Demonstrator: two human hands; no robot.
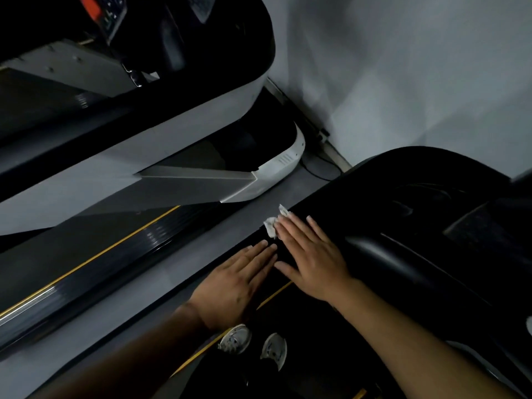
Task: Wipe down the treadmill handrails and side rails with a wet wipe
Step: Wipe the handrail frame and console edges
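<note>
Right hand: flat, fingers straight and spread, palm down on the black top surface of the treadmill. Its fingertips press on a crumpled white wet wipe, which lies at the left edge of that surface; most of the wipe shows beyond the fingers. No grip around the wipe is seen.

Left hand: also flat and open, fingers straight and together, resting palm down on the same dark surface, just beside the right hand and holding nothing.

Two light shoes show below the hands, near a yellow stripe. A second treadmill with a pale frame stands to the left, across a strip of grey floor. A grey wall stands behind.
</note>
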